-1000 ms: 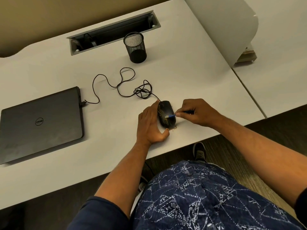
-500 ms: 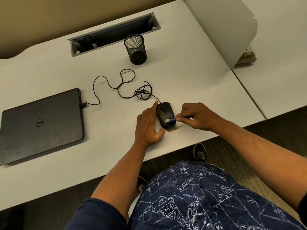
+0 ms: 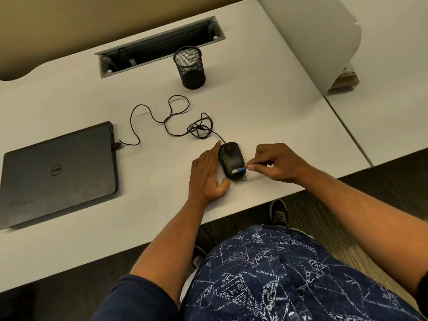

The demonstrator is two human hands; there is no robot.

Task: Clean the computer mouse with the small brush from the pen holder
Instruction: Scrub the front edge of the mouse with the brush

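Head view: I see the mouse (image 3: 231,160) close to the desk's (image 3: 266,107) near edge, bare surface open to its right. My left hand (image 3: 207,173) lies flat beside its left side, fingers loosely extended, thumb at the rear. My right hand (image 3: 275,162) pinches the small brush (image 3: 239,169), tip on the mouse's rear right. Mouse long axis runs near-to-far, cable (image 3: 171,119) end toward the pen holder (image 3: 190,68) by the far edge.

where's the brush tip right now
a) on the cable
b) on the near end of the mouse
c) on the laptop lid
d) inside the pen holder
b: the right hand holds the brush with its tip on the near end of the mouse.
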